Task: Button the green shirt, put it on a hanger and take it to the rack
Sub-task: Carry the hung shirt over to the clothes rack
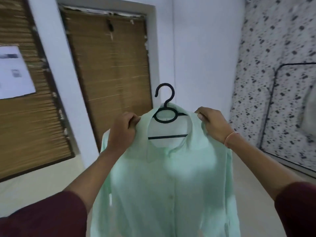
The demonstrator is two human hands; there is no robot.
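Largely the green shirt [171,185] hides the hanger [165,106]; its hem runs off-frame.

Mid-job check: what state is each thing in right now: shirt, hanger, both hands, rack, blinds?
green shirt: on the hanger, front closed, held in the air.
hanger: inside the collar, hook free.
left hand: grips the shirt's shoulder.
right hand: pinches the other shoulder.
rack: by the patterned wall, shirt not on it.
blinds: lowered.

White walls [196,48], two windows under brown blinds [109,65], a paper sheet [13,72] on the left one; speckled cloth [273,40] behind a black rack [299,63]; pale floor [249,190]
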